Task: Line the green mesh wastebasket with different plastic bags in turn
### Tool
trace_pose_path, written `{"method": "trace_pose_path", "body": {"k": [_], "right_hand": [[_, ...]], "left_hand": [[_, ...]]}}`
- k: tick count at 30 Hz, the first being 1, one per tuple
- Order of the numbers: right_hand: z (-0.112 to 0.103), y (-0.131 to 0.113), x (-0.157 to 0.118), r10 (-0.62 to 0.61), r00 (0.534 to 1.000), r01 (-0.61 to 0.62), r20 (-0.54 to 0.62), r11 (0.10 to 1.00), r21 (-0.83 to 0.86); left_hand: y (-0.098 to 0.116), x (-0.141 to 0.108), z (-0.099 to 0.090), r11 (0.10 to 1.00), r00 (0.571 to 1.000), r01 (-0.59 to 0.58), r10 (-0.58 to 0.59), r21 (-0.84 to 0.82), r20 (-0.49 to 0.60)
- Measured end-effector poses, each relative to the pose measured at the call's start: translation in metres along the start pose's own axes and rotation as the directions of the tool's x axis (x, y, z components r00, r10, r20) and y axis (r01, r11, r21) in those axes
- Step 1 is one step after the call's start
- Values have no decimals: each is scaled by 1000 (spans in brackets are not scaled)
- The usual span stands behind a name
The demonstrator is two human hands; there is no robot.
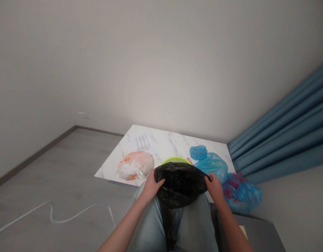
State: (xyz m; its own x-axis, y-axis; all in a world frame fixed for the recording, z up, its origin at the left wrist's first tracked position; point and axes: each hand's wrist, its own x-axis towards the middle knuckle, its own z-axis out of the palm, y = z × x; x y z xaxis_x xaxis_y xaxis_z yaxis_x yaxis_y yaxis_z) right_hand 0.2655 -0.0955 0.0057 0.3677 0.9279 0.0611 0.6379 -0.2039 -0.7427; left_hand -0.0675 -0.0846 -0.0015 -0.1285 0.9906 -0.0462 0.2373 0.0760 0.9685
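Note:
A black plastic bag (178, 185) is stretched open above my knees, its mouth facing up toward me. My left hand (152, 184) grips its left rim, thumb inside the mouth. On the right, my right hand (213, 184) pinches the opposite edge of the rim. Just behind the bag shows the rim of a green mesh basket (177, 159), mostly hidden by the black plastic. A tied white bag with orange print (136, 165) lies on the marble-patterned table (164, 140), left of the basket. To the right of the basket rest blue plastic bags (212, 166).
Printed text shows at the table's back left (143, 141). A blue bag with red items (241, 194) sits beyond the table's right edge, on a dark grey surface (261, 232). Blue curtains (287, 129) hang at right. A white cable (64, 221) crosses the floor at left.

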Motion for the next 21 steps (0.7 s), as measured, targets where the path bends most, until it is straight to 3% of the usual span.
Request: {"method": "trace_pose_path", "body": {"k": [2, 4, 6, 8, 11, 13, 15, 18, 21], "right_hand": [[-4, -1, -11, 82, 989, -82, 124, 997, 0], [-6, -3, -21, 190, 945, -213, 266, 975, 62], [-7, -8, -28, 282, 885, -356, 371, 923, 148], [-9, -13, -32, 309, 860, -432, 406, 864, 256], [-13, -15, -30, 349, 884, -454, 309, 796, 400], [-16, -10, -26, 414, 894, -448, 173, 808, 382], [-19, -3, -21, 411, 912, -397, -7, 885, 242], [-23, 6, -18, 246, 940, -262, -237, 964, -41], [-25, 5, -17, 152, 947, -192, -284, 974, -121]], "left_hand": [[-12, -18, 1, 998, 997, 44, -40, 53, -70], [-24, -33, 2, 987, 985, 144, -137, 68, -108], [-32, -42, 2, 969, 970, 238, -235, 58, -60], [-35, -44, -2, 959, 959, 282, -282, 33, 6], [-27, -40, -14, 953, 953, 302, -302, 11, 3], [-17, -33, -25, 941, 941, 336, -333, 47, -62], [-6, -25, -36, 931, 928, 352, -333, 96, -167], [6, -11, -47, 931, 899, 357, -320, 77, -299], [13, -1, -49, 919, 874, 394, -374, 0, -309]]}}
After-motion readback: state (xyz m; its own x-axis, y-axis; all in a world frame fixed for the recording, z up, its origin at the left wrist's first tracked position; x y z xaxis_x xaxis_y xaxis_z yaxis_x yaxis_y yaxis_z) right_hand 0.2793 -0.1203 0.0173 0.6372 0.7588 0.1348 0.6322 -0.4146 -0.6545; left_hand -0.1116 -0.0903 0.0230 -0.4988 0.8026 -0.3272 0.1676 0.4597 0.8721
